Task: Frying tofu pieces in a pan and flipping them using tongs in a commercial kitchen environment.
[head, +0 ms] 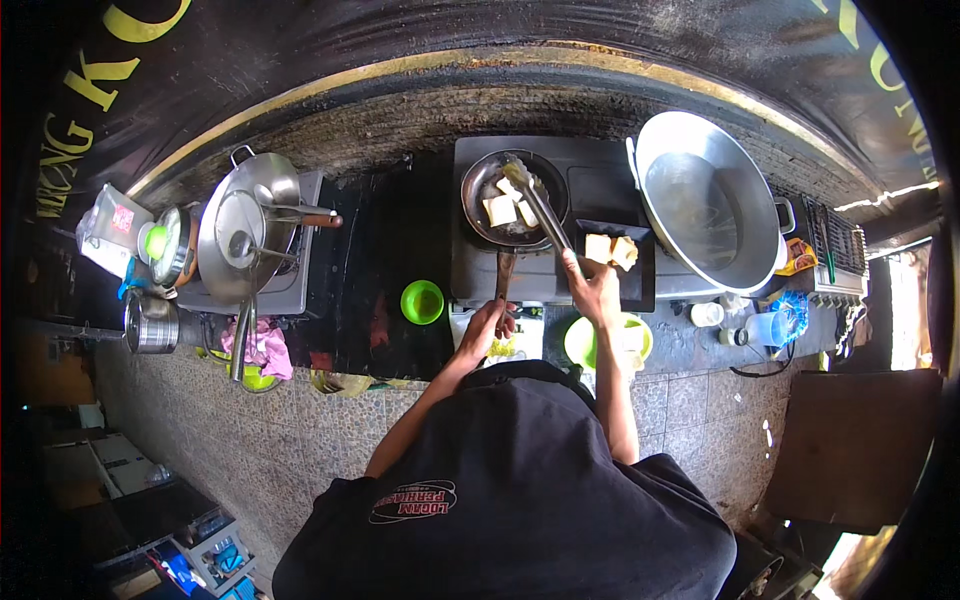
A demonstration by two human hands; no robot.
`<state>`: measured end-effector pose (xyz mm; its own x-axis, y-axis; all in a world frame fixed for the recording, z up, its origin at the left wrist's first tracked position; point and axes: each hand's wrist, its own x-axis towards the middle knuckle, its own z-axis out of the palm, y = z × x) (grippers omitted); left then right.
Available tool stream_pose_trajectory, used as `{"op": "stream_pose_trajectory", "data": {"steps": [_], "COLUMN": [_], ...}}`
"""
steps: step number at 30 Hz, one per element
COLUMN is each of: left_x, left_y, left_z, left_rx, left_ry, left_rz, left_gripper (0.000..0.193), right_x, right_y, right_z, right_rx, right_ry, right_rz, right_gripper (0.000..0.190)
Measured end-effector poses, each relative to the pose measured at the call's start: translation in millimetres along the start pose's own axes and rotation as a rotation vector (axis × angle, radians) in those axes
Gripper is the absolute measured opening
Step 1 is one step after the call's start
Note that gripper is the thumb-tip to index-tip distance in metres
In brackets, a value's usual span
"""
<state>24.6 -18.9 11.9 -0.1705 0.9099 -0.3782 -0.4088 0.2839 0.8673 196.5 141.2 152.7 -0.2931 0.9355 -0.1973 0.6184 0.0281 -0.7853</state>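
Note:
A dark frying pan [481, 219] sits on the gas stove [466, 271], with several pale pieces of food [501, 211] inside. My left hand [486, 328] is closed around the pan's handle [505, 276]. In my right hand [594, 291] is a pair of metal tongs [550, 217], whose tips reach into the pan over the pale pieces; whether they grip one cannot be told. Just right of the pan, a black rectangular tray [642, 288] holds browned pieces of food [599, 247]. Below my right hand, a green plate [580, 343] is partly hidden by my forearm.
A large metal pot [697, 202] stands at the right, near a grill rack [851, 244]. At the left, a wok [214, 281] holding a strainer and ladles rests on another stove [298, 296]. A green bowl [422, 302] sits on the black counter; a pink cloth [271, 351] hangs at its edge.

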Motion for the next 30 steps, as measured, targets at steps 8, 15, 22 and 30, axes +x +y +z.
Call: {"op": "stream_pose_trajectory", "data": {"steps": [8, 15, 22, 30], "left_x": [-11.5, -16.6, -11.3, -9.3], "left_y": [-0.3, -1.8, -5.0, -2.4], "left_z": [11.7, 25.7, 10.0, -2.7], "left_rx": [0.028, -0.005, -0.086, -0.034], "left_ry": [0.066, 0.152, 0.152, 0.176], "left_rz": [-0.031, 0.000, 0.000, -0.013], "left_gripper": [0.044, 0.044, 0.050, 0.045], "right_x": [-20.8, -33.1, -22.0, -32.0], "right_y": [12.6, 23.4, 12.8, 9.5], "right_z": [13.7, 8.8, -16.7, 0.6], "right_rx": [0.455, 0.421, 0.436, 0.612], "right_ry": [-0.110, -0.101, -0.080, -0.081], "right_rz": [0.117, 0.016, 0.060, 0.175], "right_gripper": [0.050, 0.051, 0.054, 0.054]}}
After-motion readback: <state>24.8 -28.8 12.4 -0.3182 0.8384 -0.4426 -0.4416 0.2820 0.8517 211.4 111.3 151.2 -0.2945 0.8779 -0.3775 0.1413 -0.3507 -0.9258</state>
